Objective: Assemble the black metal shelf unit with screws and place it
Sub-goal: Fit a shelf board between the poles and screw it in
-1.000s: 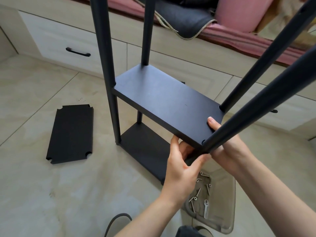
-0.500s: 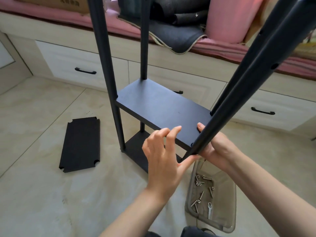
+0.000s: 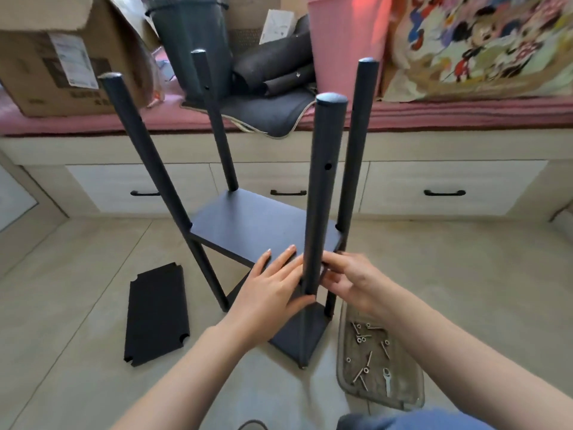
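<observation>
On floor, shelf unit (image 3: pixel 266 225), box label (image 3: pixel 74 62) seemingly unreadable

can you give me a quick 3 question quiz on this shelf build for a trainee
1. True or false: the loose shelf panel lies on the floor to the left of the shelf unit.
2. Where are the spare screws? A) on the upper shelf B) in the clear tray C) in the cardboard box
3. Fill in: the left hand rests flat on the upper ____.

Key: 1 true. 2 B. 3 shelf; the right hand is at the near post.
</observation>
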Demonstrator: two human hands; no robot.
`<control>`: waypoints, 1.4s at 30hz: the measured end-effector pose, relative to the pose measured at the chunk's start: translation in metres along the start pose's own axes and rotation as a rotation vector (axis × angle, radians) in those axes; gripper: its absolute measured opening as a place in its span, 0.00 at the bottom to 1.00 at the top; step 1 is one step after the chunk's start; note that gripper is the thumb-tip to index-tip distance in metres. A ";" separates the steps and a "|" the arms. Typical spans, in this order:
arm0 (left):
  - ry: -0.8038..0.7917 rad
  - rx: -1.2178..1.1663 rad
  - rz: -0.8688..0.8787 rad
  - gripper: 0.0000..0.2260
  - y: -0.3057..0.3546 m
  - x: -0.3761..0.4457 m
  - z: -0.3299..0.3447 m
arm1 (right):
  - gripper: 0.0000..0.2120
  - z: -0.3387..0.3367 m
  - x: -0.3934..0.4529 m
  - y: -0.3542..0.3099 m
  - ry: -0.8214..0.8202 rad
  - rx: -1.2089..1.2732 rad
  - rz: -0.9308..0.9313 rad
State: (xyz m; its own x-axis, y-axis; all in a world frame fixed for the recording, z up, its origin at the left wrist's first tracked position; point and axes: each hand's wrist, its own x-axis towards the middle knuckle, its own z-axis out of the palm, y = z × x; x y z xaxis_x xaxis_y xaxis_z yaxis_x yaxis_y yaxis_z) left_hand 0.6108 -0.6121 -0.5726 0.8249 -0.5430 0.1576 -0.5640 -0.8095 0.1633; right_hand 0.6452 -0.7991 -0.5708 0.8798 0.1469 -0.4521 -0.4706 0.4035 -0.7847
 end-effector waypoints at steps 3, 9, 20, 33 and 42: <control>-0.025 0.004 -0.013 0.33 0.001 0.002 -0.001 | 0.14 -0.006 0.002 -0.008 0.011 0.086 0.004; -0.024 -0.032 -0.027 0.34 0.001 0.002 -0.002 | 0.13 -0.012 0.016 -0.017 0.072 -0.130 -0.066; -0.020 0.002 -0.034 0.33 0.003 0.004 0.003 | 0.11 -0.025 0.018 -0.024 -0.014 -0.018 -0.056; -0.008 -0.038 -0.066 0.28 0.006 0.005 0.003 | 0.09 -0.153 0.013 0.057 0.267 -0.560 0.157; 0.029 -0.080 -0.064 0.27 0.010 0.007 0.003 | 0.08 -0.172 0.041 0.132 0.062 -1.372 0.166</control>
State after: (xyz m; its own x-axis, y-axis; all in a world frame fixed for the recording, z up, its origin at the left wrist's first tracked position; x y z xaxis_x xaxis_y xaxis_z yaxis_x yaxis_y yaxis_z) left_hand 0.6104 -0.6247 -0.5724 0.8583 -0.4836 0.1720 -0.5128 -0.8211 0.2506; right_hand 0.6073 -0.8950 -0.7662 0.8199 0.0506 -0.5702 -0.2895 -0.8227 -0.4893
